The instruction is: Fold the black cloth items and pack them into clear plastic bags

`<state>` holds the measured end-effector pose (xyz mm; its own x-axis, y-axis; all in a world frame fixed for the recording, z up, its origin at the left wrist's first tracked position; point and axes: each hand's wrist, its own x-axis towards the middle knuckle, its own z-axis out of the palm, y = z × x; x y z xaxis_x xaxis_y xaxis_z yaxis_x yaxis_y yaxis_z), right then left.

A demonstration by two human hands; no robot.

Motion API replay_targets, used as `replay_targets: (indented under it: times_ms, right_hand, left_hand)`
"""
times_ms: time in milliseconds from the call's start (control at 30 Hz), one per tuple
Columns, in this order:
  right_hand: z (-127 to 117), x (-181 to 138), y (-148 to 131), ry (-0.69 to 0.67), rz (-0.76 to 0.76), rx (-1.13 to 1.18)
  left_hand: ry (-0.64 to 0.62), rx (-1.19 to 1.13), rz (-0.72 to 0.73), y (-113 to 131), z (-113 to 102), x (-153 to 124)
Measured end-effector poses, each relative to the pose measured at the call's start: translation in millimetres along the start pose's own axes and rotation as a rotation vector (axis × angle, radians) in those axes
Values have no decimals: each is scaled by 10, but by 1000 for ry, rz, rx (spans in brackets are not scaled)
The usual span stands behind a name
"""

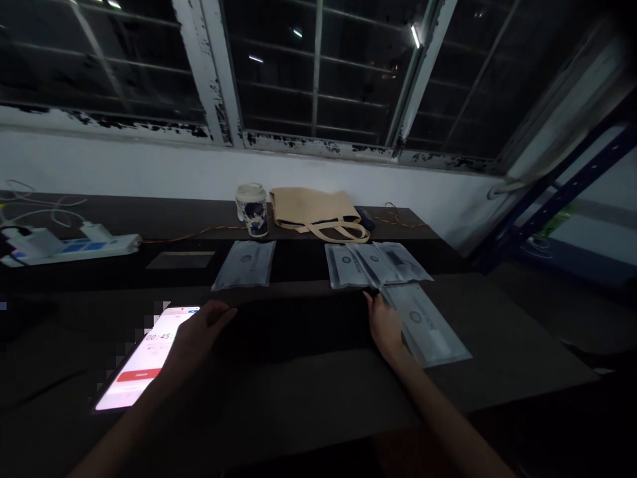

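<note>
My left hand rests flat and open on the dark table, its edge beside a lit phone that shows a timer. My right hand lies on the table with fingers stretched forward, open. It touches the near edge of a clear plastic pouch on its right. A fan of similar pouches lies just beyond its fingertips. One more pouch lies further left.
At the back stand a printed cup and a beige tote bag. A white power strip with plugs and cables sits at the far left. A window with peeling frames runs behind. A blue metal rack stands right.
</note>
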<state>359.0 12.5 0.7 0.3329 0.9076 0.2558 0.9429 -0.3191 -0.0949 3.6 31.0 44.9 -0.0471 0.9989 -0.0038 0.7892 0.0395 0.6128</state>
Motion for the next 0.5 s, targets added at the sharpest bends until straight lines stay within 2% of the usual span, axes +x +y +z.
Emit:
replay_targets:
  times_ms: [100, 167, 233, 300, 400, 500]
  right_hand:
    - [53, 20, -24, -10, 27, -14]
    - [43, 23, -55, -7, 41, -20]
    - [-8, 1, -96, 31, 33, -25]
    - [-70, -56, -140, 100, -37, -13]
    - [-97, -200, -181, 128, -281, 85]
    - [-18, -346, -148, 12, -498, 199]
  left_hand:
    - [-33, 136, -15, -120, 42, -54]
    - [46, 222, 27, -139, 89, -85]
    - [202, 267, 177, -78, 159, -121]
    - [270, 264, 374, 32, 263, -168]
    - [109, 245, 601, 171, 472, -236]
    - [-90, 280, 676, 170, 663, -262]
